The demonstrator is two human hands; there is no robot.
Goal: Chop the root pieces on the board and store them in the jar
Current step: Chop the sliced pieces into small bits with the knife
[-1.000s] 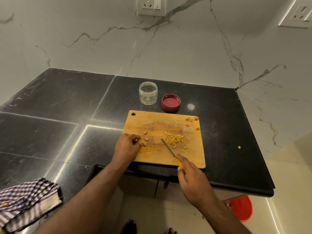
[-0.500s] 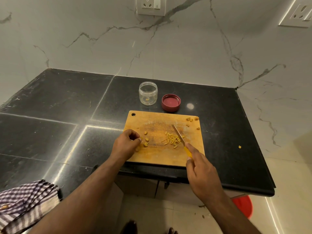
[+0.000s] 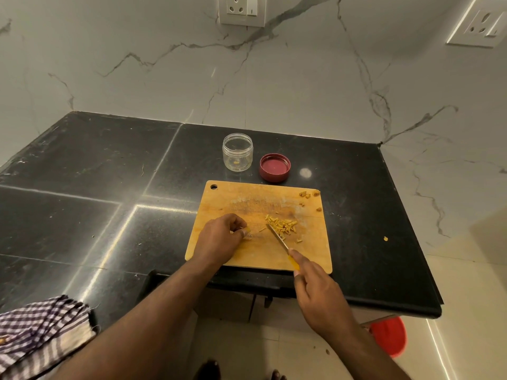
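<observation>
Since half a second ago the knife (image 3: 277,238) has swung back left of the chopped root pieces (image 3: 282,226) on the board (image 3: 310,250), its yellow handle gripped by the right hand (image 3: 318,294), while the left hand (image 3: 219,239) pinches a small piece, the open jar (image 3: 237,152) standing behind.

The left hand (image 3: 222,238) covers the root pieces it pinches; the right hand (image 3: 319,293) hides most of the knife handle (image 3: 293,263).
</observation>
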